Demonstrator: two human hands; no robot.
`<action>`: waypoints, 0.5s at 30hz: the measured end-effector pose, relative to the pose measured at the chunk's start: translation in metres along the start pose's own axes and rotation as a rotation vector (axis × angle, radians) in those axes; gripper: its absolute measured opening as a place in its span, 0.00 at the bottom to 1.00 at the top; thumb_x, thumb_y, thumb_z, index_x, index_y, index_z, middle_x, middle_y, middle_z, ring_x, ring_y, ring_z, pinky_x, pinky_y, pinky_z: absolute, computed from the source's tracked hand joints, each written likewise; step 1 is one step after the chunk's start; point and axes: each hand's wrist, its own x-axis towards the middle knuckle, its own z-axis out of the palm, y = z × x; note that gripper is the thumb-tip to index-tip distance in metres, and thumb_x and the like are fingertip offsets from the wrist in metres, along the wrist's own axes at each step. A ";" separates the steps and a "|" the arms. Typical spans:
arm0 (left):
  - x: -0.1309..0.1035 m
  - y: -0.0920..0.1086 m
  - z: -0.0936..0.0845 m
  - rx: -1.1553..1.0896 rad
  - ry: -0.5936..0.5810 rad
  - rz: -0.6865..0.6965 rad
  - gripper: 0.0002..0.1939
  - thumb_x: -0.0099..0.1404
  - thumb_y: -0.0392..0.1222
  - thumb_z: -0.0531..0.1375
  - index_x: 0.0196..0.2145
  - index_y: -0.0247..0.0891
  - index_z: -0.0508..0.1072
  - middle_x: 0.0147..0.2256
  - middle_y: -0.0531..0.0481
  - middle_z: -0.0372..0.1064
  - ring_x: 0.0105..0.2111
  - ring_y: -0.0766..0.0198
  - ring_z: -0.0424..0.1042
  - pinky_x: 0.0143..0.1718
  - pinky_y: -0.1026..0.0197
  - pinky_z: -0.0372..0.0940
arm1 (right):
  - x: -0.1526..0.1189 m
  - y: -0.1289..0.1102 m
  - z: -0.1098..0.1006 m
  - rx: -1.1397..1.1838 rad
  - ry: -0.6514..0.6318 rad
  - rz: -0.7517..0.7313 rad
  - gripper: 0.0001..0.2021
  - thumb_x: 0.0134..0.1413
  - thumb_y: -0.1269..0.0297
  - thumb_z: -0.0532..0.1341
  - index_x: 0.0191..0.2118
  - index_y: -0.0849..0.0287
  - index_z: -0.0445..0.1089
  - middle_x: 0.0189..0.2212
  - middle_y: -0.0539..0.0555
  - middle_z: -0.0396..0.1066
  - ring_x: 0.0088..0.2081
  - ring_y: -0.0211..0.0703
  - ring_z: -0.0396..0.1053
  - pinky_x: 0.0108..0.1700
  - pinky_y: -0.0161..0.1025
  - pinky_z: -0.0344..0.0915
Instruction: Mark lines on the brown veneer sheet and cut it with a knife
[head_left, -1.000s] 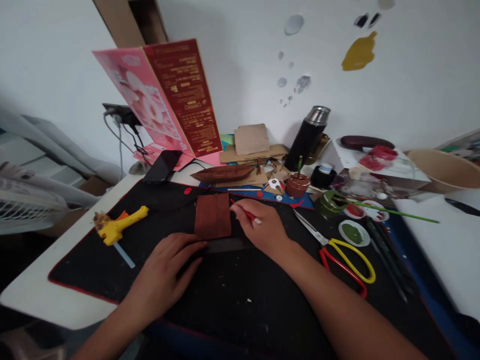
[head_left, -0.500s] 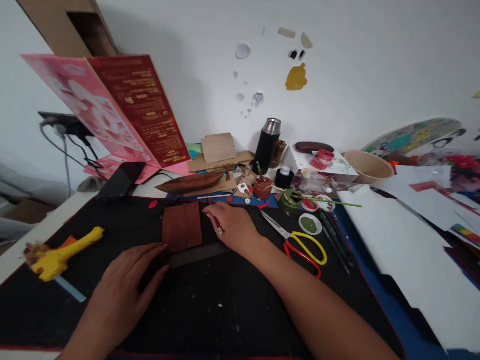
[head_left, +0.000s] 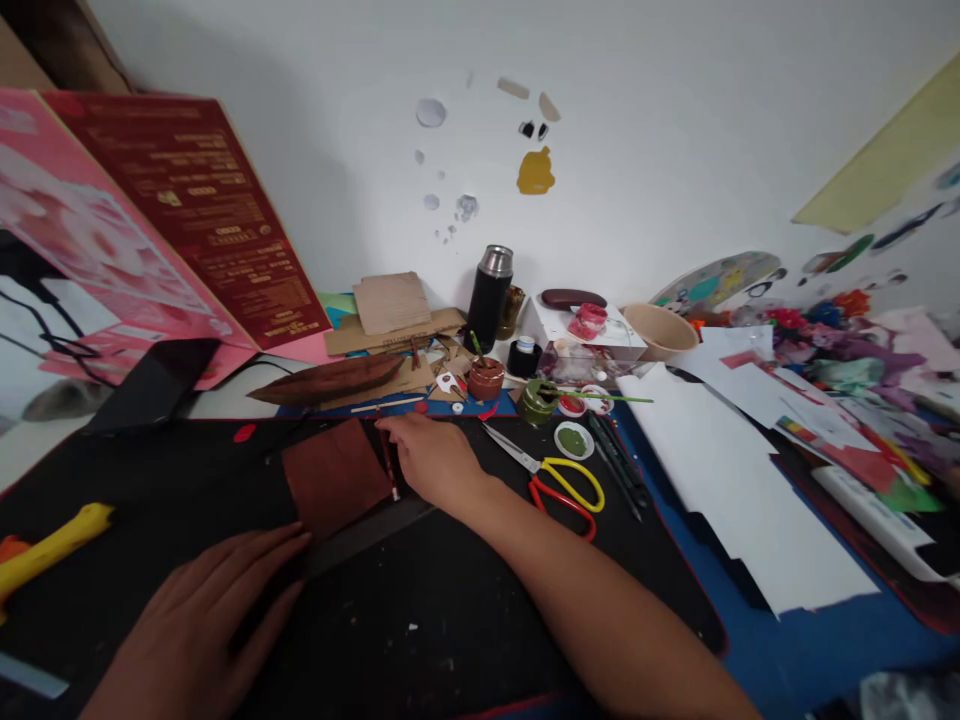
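A reddish-brown square piece (head_left: pixel 337 478), perhaps painted cardboard, lies on the black mat (head_left: pixel 360 640). Along its lower edge runs a dark, see-through strip (head_left: pixel 367 540) that looks like a ruler. My left hand (head_left: pixel 206 610) rests flat at the lower left, fingers extended, fingertips at the square's near corner and the strip's left end. Just right of the square, my right hand (head_left: pixel 431 455) has its thumb and fingertips closed at the upper part of a slim red pencil (head_left: pixel 388 462). The pencil points away from me, beside the square's right edge.
Scissors (head_left: pixel 536 470) lie right of my right hand. Behind are a brown leaf-shaped piece (head_left: pixel 330 382), paint jars (head_left: pixel 485 380) and a black thermos (head_left: pixel 486 305). White sheets (head_left: pixel 720 470) cover the right side; a yellow tool (head_left: pixel 60 545) lies at far left.
The view has turned to the right, so everything sits further left. The pencil has swung in my right hand and now shows left of the fingers. My left hand stays by the square.
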 end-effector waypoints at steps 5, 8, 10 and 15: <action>0.000 -0.004 0.004 0.003 0.028 0.041 0.21 0.78 0.58 0.56 0.60 0.51 0.76 0.54 0.49 0.82 0.50 0.47 0.81 0.53 0.45 0.72 | -0.004 -0.010 -0.005 0.030 0.043 0.023 0.18 0.74 0.71 0.57 0.61 0.57 0.78 0.58 0.59 0.83 0.54 0.53 0.82 0.55 0.47 0.75; -0.003 -0.009 0.009 -0.020 0.017 0.005 0.24 0.77 0.63 0.54 0.58 0.51 0.79 0.54 0.48 0.82 0.51 0.47 0.81 0.55 0.46 0.72 | -0.021 -0.015 -0.019 0.055 0.049 0.020 0.15 0.75 0.68 0.59 0.58 0.55 0.80 0.57 0.55 0.83 0.56 0.49 0.81 0.57 0.42 0.74; -0.006 -0.012 0.013 -0.034 -0.010 -0.030 0.28 0.77 0.67 0.52 0.57 0.50 0.80 0.55 0.47 0.82 0.53 0.47 0.81 0.57 0.46 0.72 | -0.040 -0.016 -0.031 0.062 0.056 0.044 0.14 0.76 0.67 0.59 0.57 0.54 0.80 0.56 0.53 0.84 0.56 0.45 0.81 0.58 0.38 0.72; -0.011 -0.020 0.024 -0.058 -0.055 -0.048 0.31 0.76 0.70 0.50 0.55 0.51 0.83 0.57 0.47 0.81 0.55 0.45 0.79 0.60 0.42 0.70 | -0.103 -0.004 -0.071 -0.009 0.050 0.231 0.12 0.77 0.61 0.60 0.48 0.55 0.82 0.43 0.52 0.87 0.42 0.44 0.83 0.44 0.36 0.71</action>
